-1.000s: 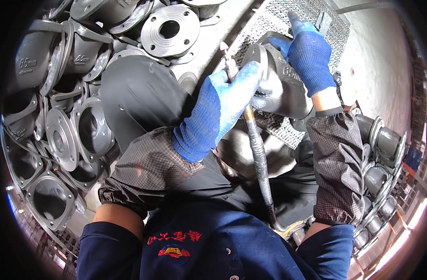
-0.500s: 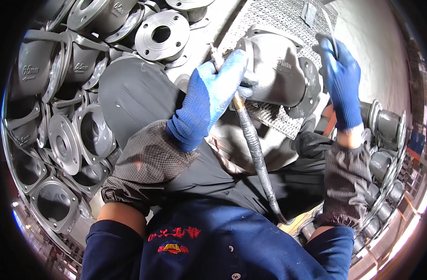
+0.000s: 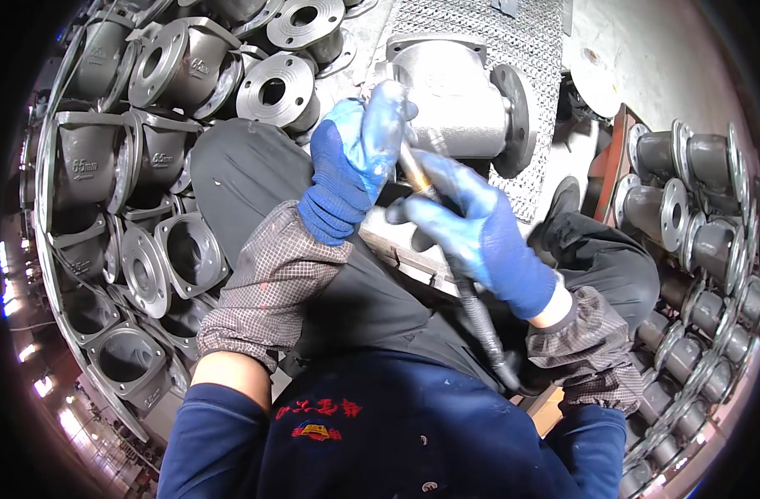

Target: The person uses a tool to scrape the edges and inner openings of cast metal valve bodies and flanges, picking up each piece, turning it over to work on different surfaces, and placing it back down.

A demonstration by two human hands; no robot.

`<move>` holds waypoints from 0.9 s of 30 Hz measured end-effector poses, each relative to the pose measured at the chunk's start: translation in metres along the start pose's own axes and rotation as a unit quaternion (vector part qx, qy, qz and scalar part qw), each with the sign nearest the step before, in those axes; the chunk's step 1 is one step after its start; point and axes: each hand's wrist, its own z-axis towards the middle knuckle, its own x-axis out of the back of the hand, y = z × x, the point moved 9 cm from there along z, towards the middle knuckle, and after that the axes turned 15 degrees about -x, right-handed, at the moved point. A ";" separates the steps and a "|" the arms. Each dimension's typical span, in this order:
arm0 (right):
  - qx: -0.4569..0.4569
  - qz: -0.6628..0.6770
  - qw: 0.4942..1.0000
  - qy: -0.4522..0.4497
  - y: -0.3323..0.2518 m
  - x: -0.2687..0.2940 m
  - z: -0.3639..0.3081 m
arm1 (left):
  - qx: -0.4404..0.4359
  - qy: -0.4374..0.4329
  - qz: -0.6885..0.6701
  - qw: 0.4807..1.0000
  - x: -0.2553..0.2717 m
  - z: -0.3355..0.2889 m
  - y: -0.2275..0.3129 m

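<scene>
My left hand, in a blue coated glove, is closed around a slim hand tool whose body is mostly hidden by the fingers. From its lower end, past an orange-brown fitting, a dark ribbed hose runs down between my legs. My right hand, gloved alike, is at the hose just below the fitting. Its thumb and fingers are apart, on either side of the hose, and somewhat blurred. Just beyond both hands a grey flanged metal casting lies on its side, its round dark flange facing right.
The casting rests on a patterned metal-looking mat. Several similar grey flanged castings are stacked at the left, close to my knee. More castings stand in rows at the right, beside a reddish-brown edge. A pale round disc lies beyond the mat.
My right hand has come from the far right, beside a thin pale line, down and left to the hose. My left hand with the tool has shifted slightly left. The view has shifted too.
</scene>
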 end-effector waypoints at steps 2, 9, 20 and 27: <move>0.021 -0.052 0.998 0.029 -0.015 0.018 -0.013 | 0.081 0.050 0.014 0.995 0.006 0.003 0.001; 0.004 0.036 0.993 0.110 0.001 0.076 -0.023 | 0.163 0.020 -0.169 0.972 -0.039 -0.016 0.015; 0.052 -0.158 0.986 0.014 0.002 0.041 -0.020 | 0.346 -0.161 -0.359 0.852 -0.090 -0.046 0.009; -0.143 -0.047 0.988 0.023 0.009 0.081 -0.020 | 0.246 -0.005 -0.267 0.932 -0.036 -0.009 0.011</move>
